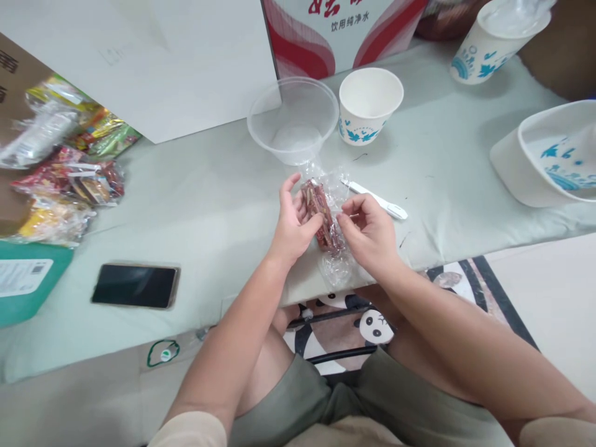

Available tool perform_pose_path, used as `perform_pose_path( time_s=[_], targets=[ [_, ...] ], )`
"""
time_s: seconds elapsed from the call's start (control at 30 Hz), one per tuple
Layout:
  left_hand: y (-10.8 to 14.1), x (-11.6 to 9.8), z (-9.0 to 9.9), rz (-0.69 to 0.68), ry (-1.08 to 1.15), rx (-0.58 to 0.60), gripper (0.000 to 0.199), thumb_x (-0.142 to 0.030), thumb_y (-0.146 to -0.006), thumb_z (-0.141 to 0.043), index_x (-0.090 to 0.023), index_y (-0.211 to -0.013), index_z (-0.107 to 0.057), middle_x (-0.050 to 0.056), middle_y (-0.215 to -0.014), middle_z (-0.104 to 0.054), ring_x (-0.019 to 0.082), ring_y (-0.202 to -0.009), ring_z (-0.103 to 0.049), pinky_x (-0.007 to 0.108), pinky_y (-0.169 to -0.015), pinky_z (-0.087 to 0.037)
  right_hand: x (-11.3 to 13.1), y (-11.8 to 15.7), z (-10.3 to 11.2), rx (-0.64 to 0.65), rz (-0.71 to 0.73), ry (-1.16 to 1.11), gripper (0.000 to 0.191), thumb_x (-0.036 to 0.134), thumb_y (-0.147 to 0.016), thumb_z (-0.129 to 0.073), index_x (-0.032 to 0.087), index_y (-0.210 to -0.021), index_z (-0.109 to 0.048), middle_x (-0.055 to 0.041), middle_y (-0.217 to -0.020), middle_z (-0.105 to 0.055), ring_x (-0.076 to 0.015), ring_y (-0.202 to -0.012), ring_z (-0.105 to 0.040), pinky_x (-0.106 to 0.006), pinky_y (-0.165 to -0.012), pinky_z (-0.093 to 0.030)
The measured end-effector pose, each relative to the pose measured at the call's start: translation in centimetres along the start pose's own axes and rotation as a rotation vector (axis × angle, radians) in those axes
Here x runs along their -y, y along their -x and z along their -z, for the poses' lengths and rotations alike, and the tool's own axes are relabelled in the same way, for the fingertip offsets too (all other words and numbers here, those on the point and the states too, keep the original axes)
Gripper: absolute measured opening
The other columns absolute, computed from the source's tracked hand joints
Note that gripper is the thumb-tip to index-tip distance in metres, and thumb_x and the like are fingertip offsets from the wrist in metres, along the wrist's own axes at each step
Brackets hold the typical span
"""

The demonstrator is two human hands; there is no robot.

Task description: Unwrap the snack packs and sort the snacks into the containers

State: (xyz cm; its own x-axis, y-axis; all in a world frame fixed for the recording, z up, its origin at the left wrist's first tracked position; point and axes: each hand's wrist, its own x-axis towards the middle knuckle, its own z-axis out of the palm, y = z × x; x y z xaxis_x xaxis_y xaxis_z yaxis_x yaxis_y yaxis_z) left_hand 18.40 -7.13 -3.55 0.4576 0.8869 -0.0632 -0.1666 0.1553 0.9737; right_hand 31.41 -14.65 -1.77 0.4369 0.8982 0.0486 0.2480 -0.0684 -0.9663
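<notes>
A bundle of reddish-brown snack strips (321,208) lies slanted in clear plastic wrap (336,266), just above the table's near edge. My left hand (295,217) grips the bundle from its left side, thumb across the strips and fingers behind them. On the other side, my right hand (370,233) is closed, with thumb and forefinger pinching at the edge of the wrap. A white utility knife (379,200) lies beyond my right fingers, partly behind the hand. Right behind the bundle stands a clear plastic bowl (293,121).
A white paper cup (370,102) stands beside the bowl. Another cup (496,46) and a white bin (521,164) are at the right. A phone (135,285), packaged snacks (69,180) and a green container (28,298) lie left. White and red boxes (186,62) back the table.
</notes>
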Motion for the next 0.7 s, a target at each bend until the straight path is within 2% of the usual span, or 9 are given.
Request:
perform_pose_path(
  time_s=[0.1, 0.17, 0.27, 0.37, 0.4, 0.47, 0.57, 0.63, 0.7],
  targets=[
    [-0.1, 0.4, 0.4, -0.031, -0.025, 0.030, 0.076, -0.014, -0.076, -0.074, -0.035, -0.138, -0.034, 0.007, -0.137, -0.060, 0.019, -0.120, -0.067, 0.036, -0.109, -0.052, -0.5, -0.1, -0.2, 0.073, -0.115, 0.038, 0.025, 0.032, -0.080, -0.068, 0.023, -0.101, -0.056, -0.0030, -0.096, -0.067, -0.0153, -0.075, -0.062, -0.032, -0.064, -0.051],
    [-0.2, 0.8, 0.5, -0.041, -0.042, 0.049, 0.075, -0.013, -0.077, -0.071, -0.036, -0.138, -0.033, 0.008, -0.143, -0.057, 0.021, -0.122, -0.067, 0.038, -0.107, -0.055, -0.8, -0.1, -0.3, 0.113, -0.147, -0.004, 0.028, 0.033, -0.081, -0.067, 0.023, -0.104, -0.056, -0.0023, -0.092, -0.068, -0.0155, -0.073, -0.063, -0.033, -0.067, -0.053],
    [-0.4, 1.4, 0.6, -0.052, -0.097, 0.039, 0.075, -0.013, -0.077, -0.068, -0.037, -0.139, -0.033, 0.009, -0.151, -0.051, 0.023, -0.130, -0.064, 0.040, -0.107, -0.054, -0.9, -0.1, -0.3, 0.077, -0.056, -0.059, 0.016, 0.029, -0.084, -0.062, 0.023, -0.097, -0.057, -0.0010, -0.085, -0.068, -0.0152, -0.074, -0.063, -0.033, -0.070, -0.053],
    [-0.4, 1.4, 0.6, -0.105, -0.212, -0.099, 0.066, -0.015, -0.076, -0.071, -0.033, -0.134, -0.043, 0.008, -0.153, -0.050, 0.025, -0.142, -0.053, 0.040, -0.114, -0.048, -0.5, 0.0, -0.2, -0.032, 0.050, -0.008, 0.006, 0.026, -0.086, -0.059, 0.023, -0.092, -0.058, -0.0017, -0.090, -0.070, -0.0150, -0.076, -0.064, -0.033, -0.072, -0.053],
    [-0.3, 1.1, 0.6, -0.132, -0.249, -0.157, 0.060, -0.018, -0.076, -0.072, -0.031, -0.129, -0.048, 0.008, -0.147, -0.053, 0.024, -0.138, -0.055, 0.038, -0.111, -0.049, -0.4, -0.1, -0.1, -0.075, 0.087, 0.018, 0.005, 0.024, -0.087, -0.058, 0.024, -0.092, -0.058, -0.0019, -0.091, -0.070, -0.0157, -0.079, -0.065, -0.034, -0.075, -0.054],
    [-0.1, 0.4, 0.5, -0.162, -0.283, -0.214, 0.043, -0.028, -0.078, -0.075, -0.027, -0.117, -0.055, 0.007, -0.125, -0.062, 0.019, -0.115, -0.064, 0.031, -0.094, -0.054, -0.2, 0.0, -0.1, -0.144, 0.163, 0.073, 0.005, 0.022, -0.087, -0.057, 0.024, -0.092, -0.058, -0.0020, -0.092, -0.070, -0.0175, -0.086, -0.067, -0.036, -0.082, -0.055],
    [0.4, -0.8, 0.2, -0.092, -0.180, -0.104, 0.032, -0.043, -0.082, -0.077, -0.022, -0.099, -0.059, 0.002, -0.094, -0.062, 0.012, -0.082, -0.062, 0.024, -0.071, -0.052, 0.0, 0.2, -0.4, -0.125, 0.249, 0.121, 0.006, 0.021, -0.088, -0.059, 0.025, -0.092, -0.057, -0.0020, -0.090, -0.070, -0.0199, -0.091, -0.069, -0.039, -0.085, -0.055],
    [0.6, -1.2, 0.0, 0.000, -0.040, -0.015, 0.038, -0.051, -0.080, -0.079, -0.021, -0.093, -0.059, 0.000, -0.089, -0.063, 0.011, -0.079, -0.062, 0.023, -0.071, -0.052, 0.1, 0.5, -0.7, -0.050, 0.265, 0.090, 0.008, 0.020, -0.088, -0.060, 0.025, -0.094, -0.057, -0.0025, -0.091, -0.070, -0.0213, -0.096, -0.070, -0.039, -0.086, -0.055],
    [0.6, -1.2, -0.1, 0.068, 0.071, -0.004, 0.046, -0.055, -0.075, -0.084, -0.021, -0.091, -0.057, 0.000, -0.089, -0.066, 0.012, -0.080, -0.065, 0.023, -0.074, -0.054, 0.0, 0.9, -0.9, 0.014, 0.274, 0.012, 0.010, 0.020, -0.090, -0.058, 0.026, -0.099, -0.056, -0.0028, -0.094, -0.071, -0.0210, -0.098, -0.071, -0.040, -0.088, -0.057]
  ],
)
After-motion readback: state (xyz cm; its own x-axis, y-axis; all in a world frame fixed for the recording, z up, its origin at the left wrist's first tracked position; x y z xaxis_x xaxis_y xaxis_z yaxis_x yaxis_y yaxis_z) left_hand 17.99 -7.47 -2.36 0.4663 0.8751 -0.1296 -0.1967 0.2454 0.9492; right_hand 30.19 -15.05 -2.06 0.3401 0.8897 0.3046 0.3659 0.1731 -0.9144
